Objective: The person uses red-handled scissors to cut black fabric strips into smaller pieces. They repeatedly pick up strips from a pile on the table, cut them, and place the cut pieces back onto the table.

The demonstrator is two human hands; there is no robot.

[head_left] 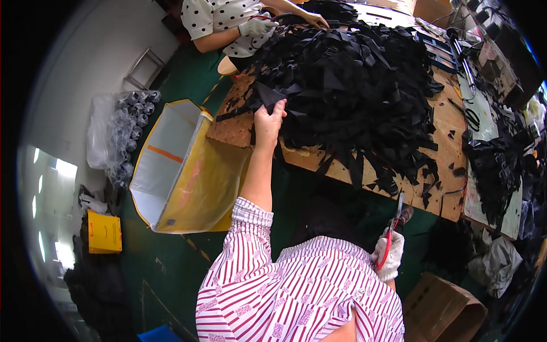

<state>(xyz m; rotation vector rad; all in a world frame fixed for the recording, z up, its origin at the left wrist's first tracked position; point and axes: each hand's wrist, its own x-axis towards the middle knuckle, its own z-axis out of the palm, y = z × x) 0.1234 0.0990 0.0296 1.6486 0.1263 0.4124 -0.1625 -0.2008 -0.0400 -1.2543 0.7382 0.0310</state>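
Observation:
My bare left hand (269, 124) reaches to the near left edge of a large heap of black fabric strips (353, 80). Its thumb and fingers are pinched on a pointed black fabric piece (270, 95) at the side of the heap. Low beside my body, my right hand (390, 256), in a whitish knitted glove, is closed round red-handled scissors (390, 238). Their blades point up towards the table's front edge, apart from the fabric. The glove and the handle hide most of the right fingers.
The heap lies on a wooden table (450, 196). A yellow, white-lined open bag (199, 188) stands left of it. Across the table, a co-worker's gloved hand (257, 27) holds a tool. Black-handled scissors (470, 118) lie at the right. A cardboard box (441, 308) stands at lower right.

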